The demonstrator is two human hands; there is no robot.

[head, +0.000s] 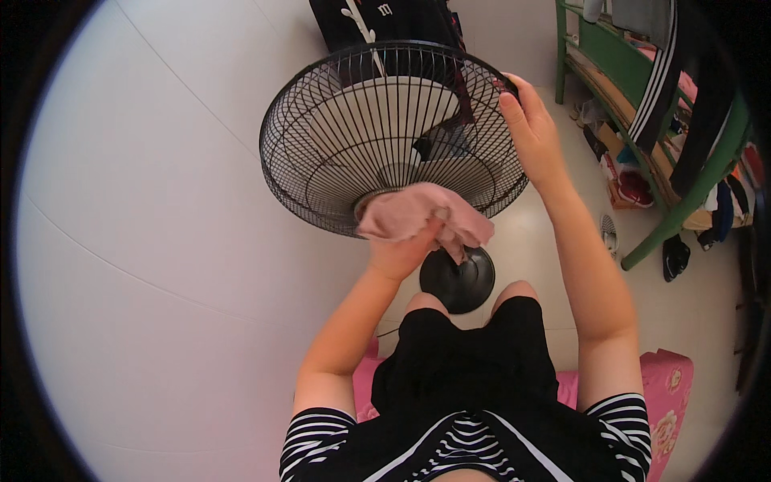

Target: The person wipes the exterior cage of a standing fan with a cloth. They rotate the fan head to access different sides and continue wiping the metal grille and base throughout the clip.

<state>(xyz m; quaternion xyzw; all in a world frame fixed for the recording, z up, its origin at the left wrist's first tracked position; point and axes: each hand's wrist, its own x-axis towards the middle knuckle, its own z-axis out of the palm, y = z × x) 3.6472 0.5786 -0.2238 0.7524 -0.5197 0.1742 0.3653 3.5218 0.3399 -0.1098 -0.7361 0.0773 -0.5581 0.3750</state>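
Note:
A standing electric fan with a black wire guard (385, 144) is in front of me, pale blades showing behind the wires. My left hand (403, 250) holds a crumpled pink cloth (421, 211) against the lower middle of the guard, and the cloth hides part of the hub. On the guard's right rim, my right hand (533, 135) grips the edge, thumb on the near side. Below the cloth, the fan's round black base (458, 280) stands on the floor just beyond my knees.
A pale wall (150, 241) rises close on the left. Dark clothes (403, 18) hang behind the fan. To the right stands a green metal bed frame (614, 66) with trousers draped over it. Shoes (676, 258) lie on the floor nearby. Pink floral fabric (665, 410) is beneath me.

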